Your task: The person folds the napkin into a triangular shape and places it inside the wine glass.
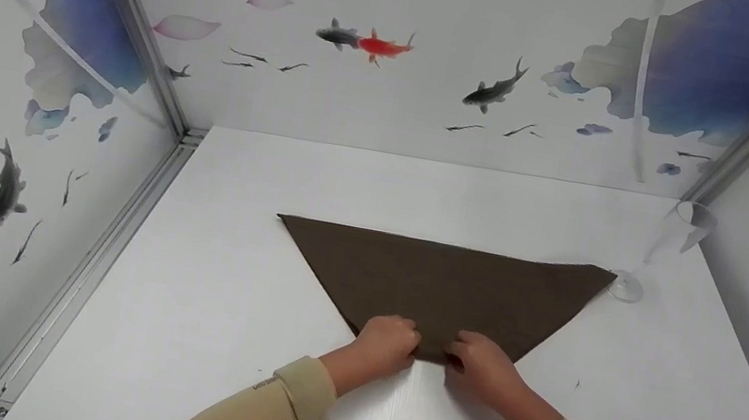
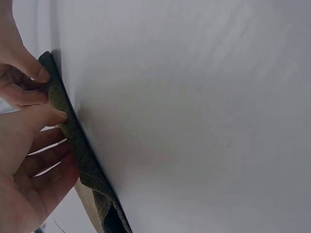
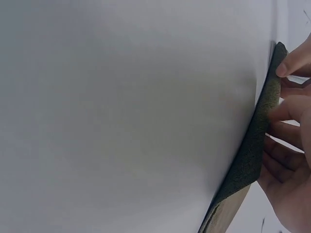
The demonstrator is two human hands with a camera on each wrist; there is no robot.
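Observation:
A dark brown cloth [image 1: 438, 285] lies on the white table, folded into a wide shape with its long edge at the far side and a short, narrow edge toward me. My left hand [image 1: 387, 341] pinches the left part of that near edge, fingers curled. A small gap away, my right hand [image 1: 482, 365] pinches the right part in the same way. Up close in the left wrist view, the thumb presses the rolled edge of the cloth [image 2: 80, 145] with fingers behind it. The right wrist view shows the other thumb on the cloth [image 3: 252, 145].
Beyond the cloth's right far corner stands a clear stemmed glass [image 1: 628, 288], its foot close to that corner. White panels printed with fish and blue leaves enclose the table [image 1: 201, 379] at the back and both sides. A metal rail [image 1: 99, 263] runs along the left edge.

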